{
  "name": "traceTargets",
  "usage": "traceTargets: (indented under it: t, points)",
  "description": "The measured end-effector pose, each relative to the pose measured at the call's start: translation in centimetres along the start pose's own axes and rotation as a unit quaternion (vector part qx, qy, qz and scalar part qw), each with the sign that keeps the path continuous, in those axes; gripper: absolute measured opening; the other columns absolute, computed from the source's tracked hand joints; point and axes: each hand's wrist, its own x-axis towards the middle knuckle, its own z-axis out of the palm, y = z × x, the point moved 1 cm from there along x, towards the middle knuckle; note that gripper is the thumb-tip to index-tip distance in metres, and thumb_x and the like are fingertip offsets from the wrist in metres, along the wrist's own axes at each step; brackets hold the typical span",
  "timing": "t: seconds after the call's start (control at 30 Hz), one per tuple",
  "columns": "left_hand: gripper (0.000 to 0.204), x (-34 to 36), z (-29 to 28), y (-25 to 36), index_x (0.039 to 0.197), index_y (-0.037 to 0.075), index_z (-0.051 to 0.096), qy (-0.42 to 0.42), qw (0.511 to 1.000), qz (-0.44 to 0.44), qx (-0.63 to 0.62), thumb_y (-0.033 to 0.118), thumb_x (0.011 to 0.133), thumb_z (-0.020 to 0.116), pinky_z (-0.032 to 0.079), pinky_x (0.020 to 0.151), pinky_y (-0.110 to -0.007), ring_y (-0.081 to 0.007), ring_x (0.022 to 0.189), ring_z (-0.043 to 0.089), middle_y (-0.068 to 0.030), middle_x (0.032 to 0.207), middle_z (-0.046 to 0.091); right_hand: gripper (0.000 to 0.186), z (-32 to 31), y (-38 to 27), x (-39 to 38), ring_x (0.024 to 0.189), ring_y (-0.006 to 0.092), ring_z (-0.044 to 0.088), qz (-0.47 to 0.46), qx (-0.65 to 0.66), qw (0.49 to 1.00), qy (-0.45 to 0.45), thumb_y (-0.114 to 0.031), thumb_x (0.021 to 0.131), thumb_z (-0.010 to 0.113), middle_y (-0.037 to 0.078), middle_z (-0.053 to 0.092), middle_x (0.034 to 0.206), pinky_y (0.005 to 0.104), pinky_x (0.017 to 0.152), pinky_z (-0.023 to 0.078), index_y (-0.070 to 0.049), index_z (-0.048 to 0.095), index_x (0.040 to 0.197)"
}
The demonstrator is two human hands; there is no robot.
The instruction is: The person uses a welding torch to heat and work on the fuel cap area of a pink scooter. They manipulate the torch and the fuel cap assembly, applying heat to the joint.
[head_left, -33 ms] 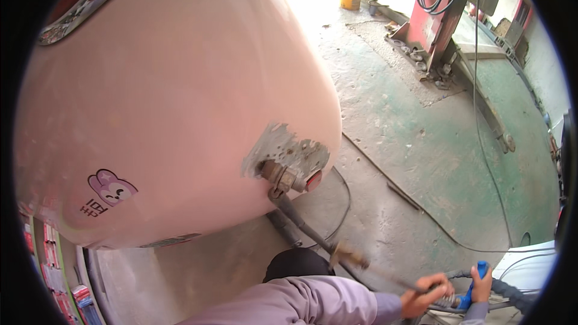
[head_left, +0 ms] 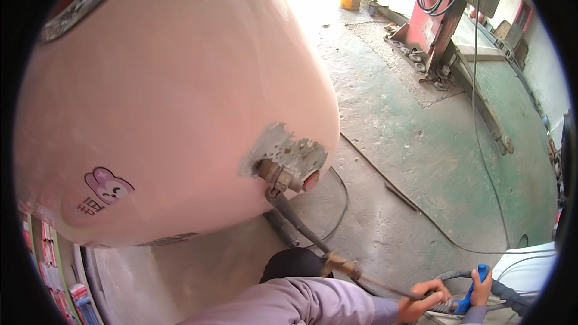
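Observation:
A pink vehicle panel (head_left: 180, 84) with a rabbit sticker fills the left. On its scraped grey patch (head_left: 292, 150) sits a stained metal tool head (head_left: 277, 174) with a red end, joined to a long rod angling down right, with a brass-coloured sleeve (head_left: 340, 265) along it. My left hand (head_left: 421, 301), at the end of a lilac sleeve, grips the rod near its lower end. My right hand (head_left: 480, 292) is closed on a blue handle (head_left: 466, 298) just to the right, where a thick sheathed cable (head_left: 512, 298) runs.
A red post (head_left: 424, 24) with coiled hoses stands at upper right beside a long metal arm (head_left: 494, 126). A yellow bucket (head_left: 350, 0) is at the back, cables cross the concrete floor (head_left: 421, 132), and packages (head_left: 51, 259) stand at lower left.
The view has shifted very slightly. The brass-coloured sleeve, my left hand and forearm appear a little farther left, and my right hand slightly lower; both hands keep their grip.

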Motion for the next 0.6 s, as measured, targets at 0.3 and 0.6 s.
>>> traceTargets:
  t: [0.3, 0.6]
  points:
    - [0.03, 3.0, -4.3, 2.5, 0.086, -0.001, 0.055, 0.063, 0.993, 0.049, -0.087, 0.018, 0.107, 0.045, 0.048, 0.087, -0.034, -0.0178, 0.088, 0.06, -0.0107, 0.086, 0.064, 0.112, 3.2, -1.1, 0.2, 0.112, 0.029, 0.054, 0.007, 0.048, 0.985, -0.168, -0.045, 0.074, 0.081, 0.022, 0.052, 0.127, 0.0372, 0.099, 0.044, 0.01, 0.023, 0.153]
    - [0.038, 1.7, -5.2, 3.0, 0.083, -0.002, 0.055, 0.059, 0.993, 0.037, -0.094, 0.02, 0.109, 0.038, 0.048, 0.088, -0.036, -0.0197, 0.088, 0.06, -0.012, 0.084, 0.063, 0.117, 4.0, -2.3, -0.9, 0.131, 0.0352, 0.047, -0.006, 0.032, 0.982, -0.186, -0.04, 0.07, 0.082, 0.031, 0.042, 0.146, 0.0393, 0.111, 0.037, 0.012, 0.018, 0.154]
